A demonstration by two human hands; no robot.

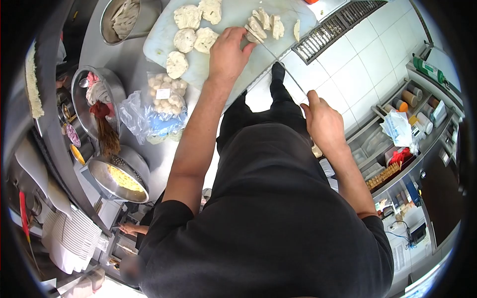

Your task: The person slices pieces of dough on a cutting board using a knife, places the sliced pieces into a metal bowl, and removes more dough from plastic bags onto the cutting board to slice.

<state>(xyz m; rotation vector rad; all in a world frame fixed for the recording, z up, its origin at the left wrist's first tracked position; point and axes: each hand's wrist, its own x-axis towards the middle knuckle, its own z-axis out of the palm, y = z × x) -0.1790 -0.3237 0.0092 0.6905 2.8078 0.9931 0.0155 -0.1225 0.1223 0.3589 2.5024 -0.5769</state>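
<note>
My right hand (324, 123) is closed round the handle end of a long, thin knife (282, 63), whose blade runs up and left to a white cutting board (164, 37). My left hand (229, 55) is on the board, fingers bent against a pale food piece (255, 33) at the blade. Several cut chunks (277, 27) lie just beyond it. To the left of my left hand are several round, off-white slices (185, 39), one of them (205, 39) close to my fingers. The handle is mostly hidden by my right hand.
Left of the board are a metal bowl with pale strips (125, 19), a bag of round white items (166, 93), a large bowl with cloths (99, 92) and a colander with yellow food (124, 179). Another person's hand (130, 228) shows lower left. Shelves with containers (410, 98) stand right.
</note>
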